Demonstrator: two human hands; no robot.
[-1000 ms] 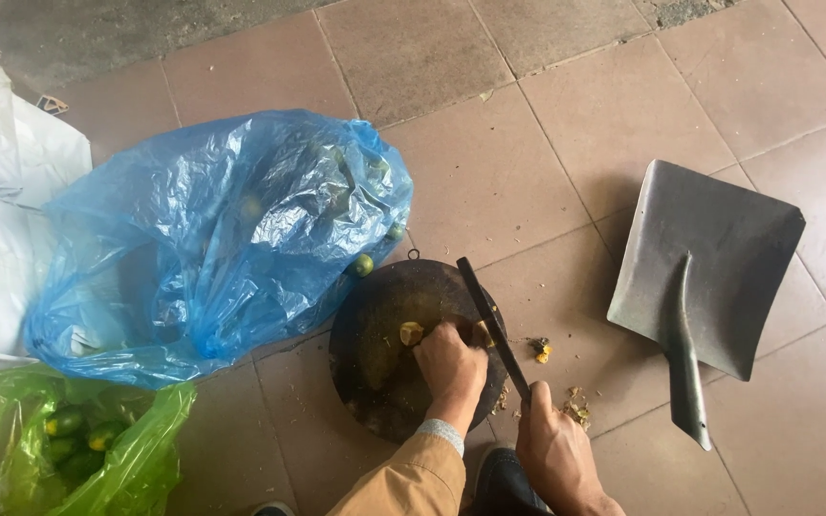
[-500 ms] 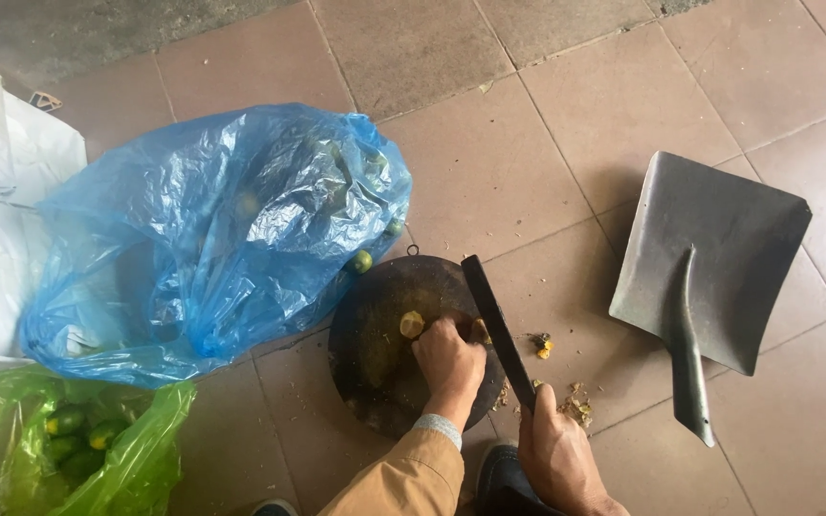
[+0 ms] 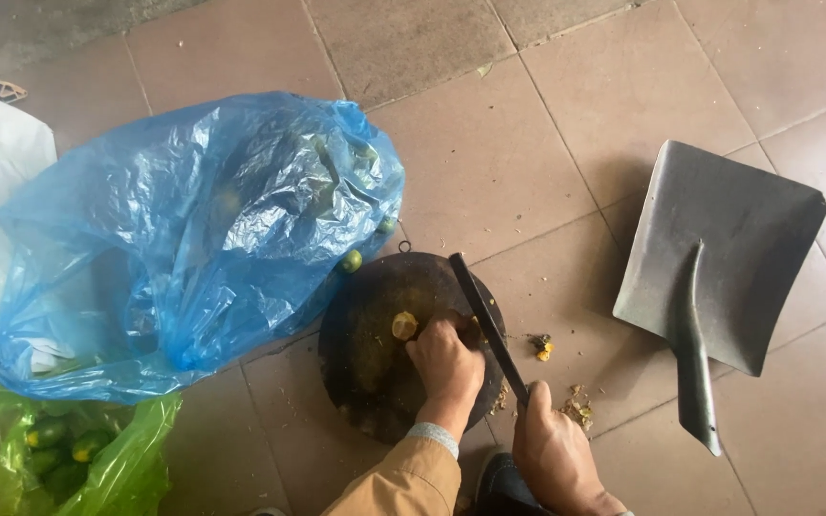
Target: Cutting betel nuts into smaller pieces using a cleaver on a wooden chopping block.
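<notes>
**Chopping fruit on the floor, barely started**

Blue bag [image 3: 193, 239] looks pretty full. Left hand [image 3: 446, 358] pinches a yellow fruit piece [image 3: 403, 326] on the round board [image 3: 375, 354]; right hand [image 3: 552, 449] grips the knife [image 3: 485, 320]. A few scraps [image 3: 576, 411] done.

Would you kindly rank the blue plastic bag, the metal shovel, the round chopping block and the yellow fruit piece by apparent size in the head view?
1. blue plastic bag
2. metal shovel
3. round chopping block
4. yellow fruit piece

The shovel and block look fairly close in size.
</notes>
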